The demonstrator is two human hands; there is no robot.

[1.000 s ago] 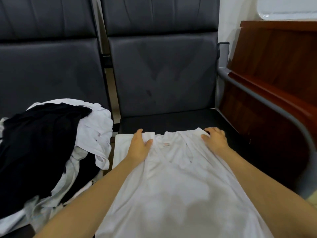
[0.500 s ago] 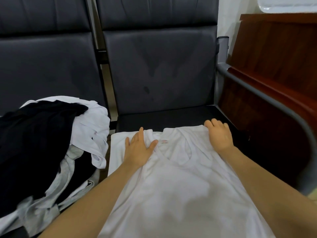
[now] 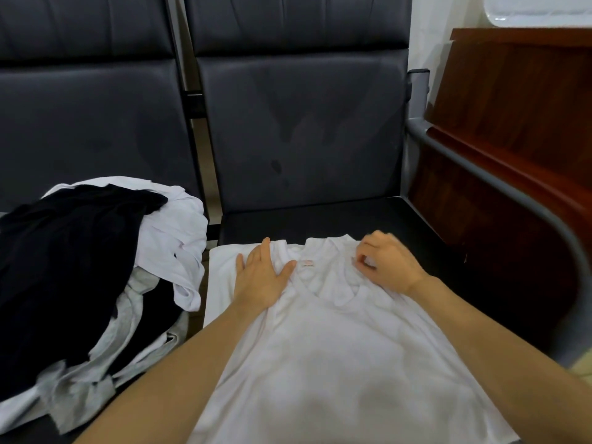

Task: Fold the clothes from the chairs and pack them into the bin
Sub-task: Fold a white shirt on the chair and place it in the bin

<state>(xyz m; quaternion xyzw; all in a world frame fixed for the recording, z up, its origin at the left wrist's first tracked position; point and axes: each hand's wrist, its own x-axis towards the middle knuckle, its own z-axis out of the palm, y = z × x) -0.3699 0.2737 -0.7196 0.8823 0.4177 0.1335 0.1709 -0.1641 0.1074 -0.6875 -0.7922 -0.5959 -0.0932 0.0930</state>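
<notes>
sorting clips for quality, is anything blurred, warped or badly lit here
Head view: the right hand is slightly motion-blurred, the left hand sharp; head view again: the wide-angle lens bows the grey armrest into a curve; light is dim and soft, so the black garment loses detail while the white shirt is not blown out.

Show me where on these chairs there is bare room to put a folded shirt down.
Free: the strip of seat between the shirt and the backrest, and the seat patch between the right hand and the armrest. Crowded: the left chair, covered by the pile of clothes.
</notes>
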